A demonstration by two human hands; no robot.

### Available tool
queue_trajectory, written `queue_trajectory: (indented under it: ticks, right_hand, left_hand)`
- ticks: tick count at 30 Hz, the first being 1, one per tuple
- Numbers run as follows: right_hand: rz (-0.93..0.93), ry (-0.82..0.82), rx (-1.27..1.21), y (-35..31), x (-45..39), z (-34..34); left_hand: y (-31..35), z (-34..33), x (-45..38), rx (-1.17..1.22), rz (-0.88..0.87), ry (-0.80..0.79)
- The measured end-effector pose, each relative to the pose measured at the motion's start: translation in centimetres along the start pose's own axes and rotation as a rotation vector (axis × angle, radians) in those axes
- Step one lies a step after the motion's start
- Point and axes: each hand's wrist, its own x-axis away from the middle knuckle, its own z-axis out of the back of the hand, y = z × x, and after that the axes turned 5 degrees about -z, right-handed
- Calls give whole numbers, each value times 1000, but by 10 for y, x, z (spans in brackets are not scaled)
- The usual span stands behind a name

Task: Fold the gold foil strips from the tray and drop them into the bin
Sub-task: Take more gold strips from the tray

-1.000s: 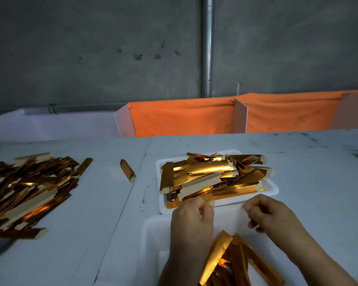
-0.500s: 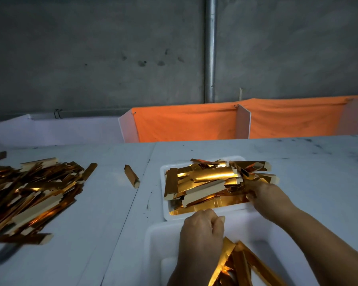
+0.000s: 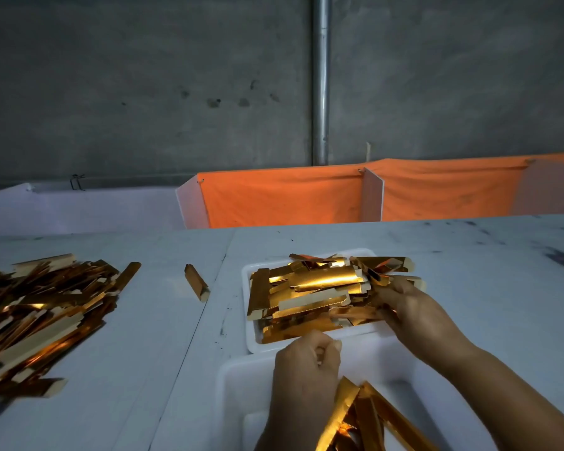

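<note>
Bin (image 3: 238,395): nearest us, white, its far wall just in front of the tray; we see folded gold strips (image 3: 368,415) inside, long axes running from us away and leaning left
Left hand (image 3: 306,369): over the bin's far edge, just in front of the tray, fingers curled in a fist; we cannot tell whether it holds anything
Right hand (image 3: 414,315): on the tray's right side, fingers in the pile, gripping strips there
Tray (image 3: 246,323): white, holding the heaped gold foil strips (image 3: 313,288), most lying with long axes left to right
Table (image 3: 489,288): pale, scuffed; one loose strip (image 3: 196,282) left of the tray, a large pile (image 3: 43,310) further left
Beyond the tray: orange cloth (image 3: 284,200) on white dividers, grey wall (image 3: 144,86), vertical pipe (image 3: 320,79)
</note>
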Motion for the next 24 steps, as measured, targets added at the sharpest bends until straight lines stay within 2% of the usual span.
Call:
queue_trajectory:
  ticks: [3, 5, 8, 12, 14, 17, 20, 24]
  right_hand:
    - [-15, 153, -194, -10, 24, 8]
    - [5, 195, -301, -21, 40, 11]
    - [110, 163, -278, -39, 61, 9]
    - [187, 134, -203, -50, 66, 11]
    - [189, 96, -245, -51, 63, 10]
    - [36, -99, -595, -49, 61, 6]
    - [-79, -264, -820, -41, 60, 5]
    - [-157, -343, -1002, -31, 61, 9]
  left_hand:
    - [2, 3, 0, 200, 64, -25]
    - [3, 3, 0, 380, 92, -60]
    - [6, 1, 1, 591, 86, -105]
    - [3, -1, 1, 747, 40, -75]
    - [2, 0, 0, 768, 12, -78]
    - [1, 4, -1, 788, -17, -93]
    - [-1, 7, -1, 776, -39, -125]
    - [1, 6, -1, 765, -32, -166]
